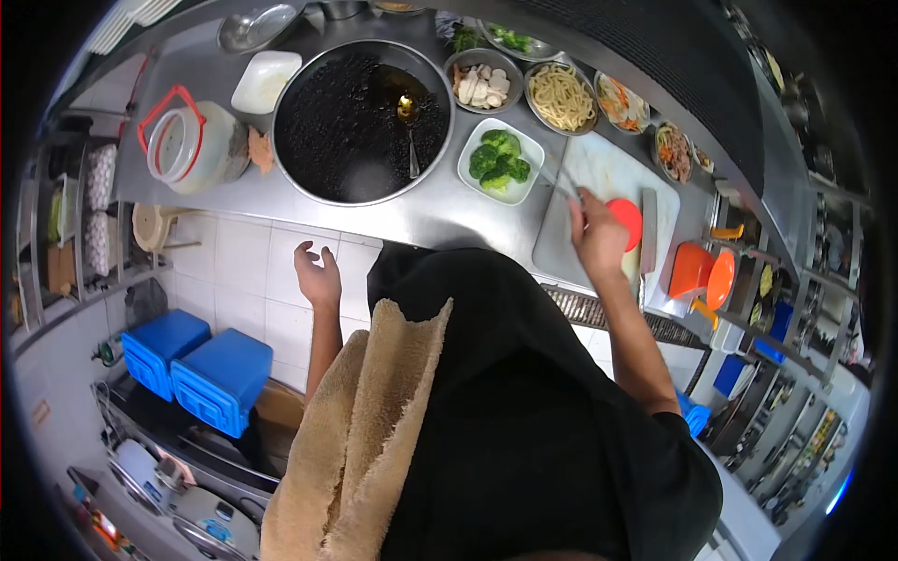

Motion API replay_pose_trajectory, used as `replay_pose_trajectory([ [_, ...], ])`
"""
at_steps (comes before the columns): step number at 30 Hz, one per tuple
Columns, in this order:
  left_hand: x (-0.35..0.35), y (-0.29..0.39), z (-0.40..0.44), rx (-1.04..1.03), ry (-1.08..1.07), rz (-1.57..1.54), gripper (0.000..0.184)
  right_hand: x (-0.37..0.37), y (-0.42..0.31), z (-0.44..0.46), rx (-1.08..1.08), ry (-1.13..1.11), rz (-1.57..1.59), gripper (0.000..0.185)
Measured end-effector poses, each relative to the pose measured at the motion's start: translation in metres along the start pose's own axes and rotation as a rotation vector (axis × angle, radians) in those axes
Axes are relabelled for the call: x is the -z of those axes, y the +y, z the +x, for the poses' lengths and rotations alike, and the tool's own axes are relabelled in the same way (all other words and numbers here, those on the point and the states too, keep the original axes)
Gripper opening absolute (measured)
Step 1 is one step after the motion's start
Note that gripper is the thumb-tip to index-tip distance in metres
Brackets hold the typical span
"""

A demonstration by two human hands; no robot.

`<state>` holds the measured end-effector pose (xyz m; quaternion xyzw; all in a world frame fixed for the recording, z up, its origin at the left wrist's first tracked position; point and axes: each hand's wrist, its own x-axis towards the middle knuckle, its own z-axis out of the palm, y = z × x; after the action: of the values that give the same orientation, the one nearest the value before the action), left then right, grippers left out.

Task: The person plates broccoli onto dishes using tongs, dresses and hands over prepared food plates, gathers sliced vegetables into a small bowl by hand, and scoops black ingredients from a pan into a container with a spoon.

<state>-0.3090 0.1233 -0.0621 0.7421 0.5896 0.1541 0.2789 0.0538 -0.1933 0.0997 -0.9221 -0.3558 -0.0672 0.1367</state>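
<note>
My right hand is over the white cutting board, its fingers closed on a thin, blurred metal utensil that may be tongs. The utensil's tip points at a square white bowl of broccoli. Partly behind my right hand is a round red object, and a knife lies beside it on the board. My left hand hangs below the counter's front edge, fingers loosely apart and holding nothing. A large steel bowl of dark, grainy food with a spoon stands nearby.
Bowls of sliced white pieces, noodles and shredded vegetables line the back. At left are a white dish and a red-handled plastic jar. Orange containers sit at right; blue bins stand lower left.
</note>
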Motion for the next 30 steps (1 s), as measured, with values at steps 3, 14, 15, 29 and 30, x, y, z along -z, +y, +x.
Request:
replay_pose_trajectory([
  [3,-0.006,-0.001,-0.007,0.065,-0.011,-0.023,0.035,0.004,0.012,0.076,-0.208,-0.083,0.037,0.038],
  [14,0.0,-0.025,-0.038,0.107,-0.004,-0.072,0.036,-0.13,0.06,0.287,-0.129,-0.203,-0.151,0.05],
  [15,0.0,-0.031,-0.04,0.11,-0.001,-0.072,0.036,-0.13,0.057,0.283,-0.128,-0.203,-0.132,0.05],
  [29,-0.016,-0.033,0.0,0.008,-0.178,-0.067,0.038,0.007,0.039,0.121,-0.627,-0.153,0.921,0.023],
  [30,-0.019,-0.036,0.003,0.005,-0.193,-0.068,0.039,0.013,0.039,0.101,-0.614,-0.183,0.912,0.023],
])
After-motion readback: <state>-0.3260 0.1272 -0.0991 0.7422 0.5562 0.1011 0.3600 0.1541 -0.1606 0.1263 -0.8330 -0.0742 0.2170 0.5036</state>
